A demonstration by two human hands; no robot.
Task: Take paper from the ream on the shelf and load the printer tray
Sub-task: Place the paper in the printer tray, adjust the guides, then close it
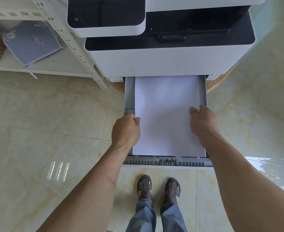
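Observation:
A white stack of paper (166, 114) lies in the pulled-out grey printer tray (168, 162) below the white and black printer (154, 61). My left hand (126, 129) grips the stack's left edge, thumb on top, beside the tray's left side guide. My right hand (203, 121) holds the right edge, thumb on the sheet and fingers down along the tray's right wall. The far end of the paper reaches under the printer body. The ream is not in view.
A white metal shelf (81, 52) stands at the left with a grey-blue cushion (32, 42) on it. The printer rests on a round wooden base (221, 79). My sandalled feet (158, 188) stand on the glossy tile floor just before the tray.

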